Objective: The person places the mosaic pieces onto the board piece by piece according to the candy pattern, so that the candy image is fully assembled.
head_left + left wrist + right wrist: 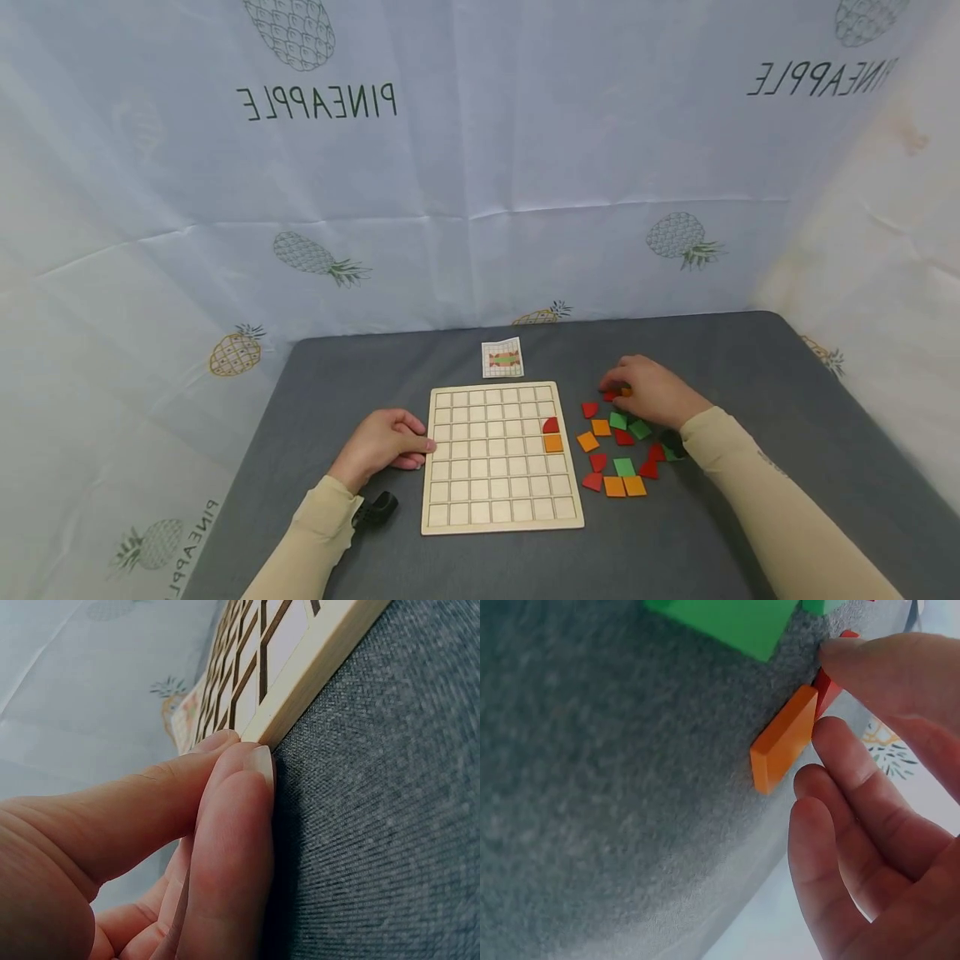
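My left hand (382,446), fingers loosely curled, presses the board's (501,517) left edge; my right hand (651,390), fingers relaxed, touches an orange tile (784,739).

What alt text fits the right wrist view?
The right hand reaches for an orange tile lying on the grey table, fingers at its edge. A red tile sits just behind it and a green tile lies nearby.

Pineapple-print cloth (480,167) — black clip (377,507)
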`<action>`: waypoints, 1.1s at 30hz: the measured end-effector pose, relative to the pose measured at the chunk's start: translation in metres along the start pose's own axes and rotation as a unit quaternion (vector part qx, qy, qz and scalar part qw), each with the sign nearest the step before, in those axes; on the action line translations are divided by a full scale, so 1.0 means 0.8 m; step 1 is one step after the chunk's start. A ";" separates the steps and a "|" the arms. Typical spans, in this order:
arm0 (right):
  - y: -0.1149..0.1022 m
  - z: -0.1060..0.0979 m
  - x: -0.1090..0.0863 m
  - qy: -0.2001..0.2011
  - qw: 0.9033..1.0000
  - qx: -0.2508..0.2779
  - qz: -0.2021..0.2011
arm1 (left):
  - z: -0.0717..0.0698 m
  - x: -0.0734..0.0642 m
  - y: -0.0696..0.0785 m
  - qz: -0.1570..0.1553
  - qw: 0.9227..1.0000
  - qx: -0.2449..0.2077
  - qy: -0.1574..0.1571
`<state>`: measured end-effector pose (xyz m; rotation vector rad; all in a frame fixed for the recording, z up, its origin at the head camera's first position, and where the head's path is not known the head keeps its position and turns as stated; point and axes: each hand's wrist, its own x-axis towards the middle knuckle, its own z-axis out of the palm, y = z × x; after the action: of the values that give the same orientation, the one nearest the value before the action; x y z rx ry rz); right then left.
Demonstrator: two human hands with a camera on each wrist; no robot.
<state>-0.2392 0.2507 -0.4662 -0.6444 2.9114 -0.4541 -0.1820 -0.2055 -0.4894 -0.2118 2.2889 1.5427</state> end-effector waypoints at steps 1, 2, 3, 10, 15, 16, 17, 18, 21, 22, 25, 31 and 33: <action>0.001 0.000 0.000 -0.002 1.000 0.002 0.001 | 0.000 0.000 0.000 0.000 1.000 0.001 -0.001; 0.003 -0.001 -0.001 -0.003 1.000 0.003 0.002 | 0.000 0.000 0.000 0.001 1.000 0.002 -0.001; 0.004 -0.001 -0.001 -0.003 1.000 0.003 0.002 | 0.000 0.000 0.000 0.001 1.000 0.003 -0.001; 0.011 -0.005 -0.007 0.006 1.000 -0.002 0.007 | -0.001 -0.001 0.002 0.004 1.000 0.002 0.000; 0.008 -0.007 -0.012 0.010 1.000 0.004 0.015 | -0.001 -0.003 0.002 0.006 1.000 0.002 -0.003; 0.005 -0.006 -0.013 0.011 1.000 0.008 0.015 | -0.001 -0.003 0.002 0.005 1.000 0.002 -0.003; 0.002 -0.005 -0.015 0.012 1.000 0.013 0.016 | -0.001 -0.003 0.002 0.005 1.000 0.002 -0.002; -0.002 -0.004 -0.018 0.015 1.000 0.019 0.016 | -0.001 -0.003 0.001 0.005 1.000 0.003 -0.002; -0.019 0.001 -0.026 0.019 0.999 0.028 0.010 | 0.000 -0.002 0.001 0.004 1.000 0.003 0.001; -0.026 0.003 -0.030 0.021 0.999 0.029 0.009 | 0.001 -0.002 0.001 0.003 1.000 0.003 0.003; -0.053 0.010 -0.039 0.028 0.999 0.031 -0.002 | 0.002 -0.002 0.001 -0.001 1.000 0.003 0.004; -0.105 0.024 -0.055 0.035 0.997 0.044 -0.053 | 0.001 -0.001 0.000 -0.005 1.000 0.002 0.004; -0.117 0.029 -0.059 0.039 0.996 0.041 -0.071 | 0.001 0.000 0.000 -0.004 1.000 0.000 0.003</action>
<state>-0.1559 0.1843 -0.4561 -0.8422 2.9133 -0.6253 -0.1819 -0.2049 -0.4897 -0.2258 2.2886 1.5409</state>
